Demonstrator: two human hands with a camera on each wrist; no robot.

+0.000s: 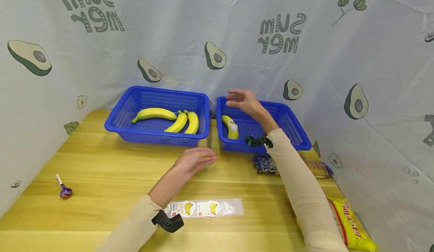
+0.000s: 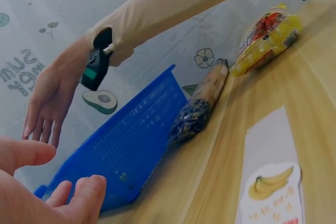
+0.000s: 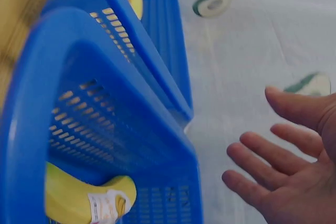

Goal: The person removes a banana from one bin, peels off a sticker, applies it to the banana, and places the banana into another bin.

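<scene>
Hovering over the right blue basket (image 1: 298,131), the right hand (image 1: 242,100) hangs empty with relaxed, spread fingers, just above a stickered banana (image 1: 231,127) lying at that basket's left end. Down on the wooden table (image 1: 101,161), the left hand (image 1: 194,159) rests loosely open, holding nothing, near the sticker sheet (image 1: 207,208). Three bananas sit in the left basket (image 1: 118,122).
</scene>
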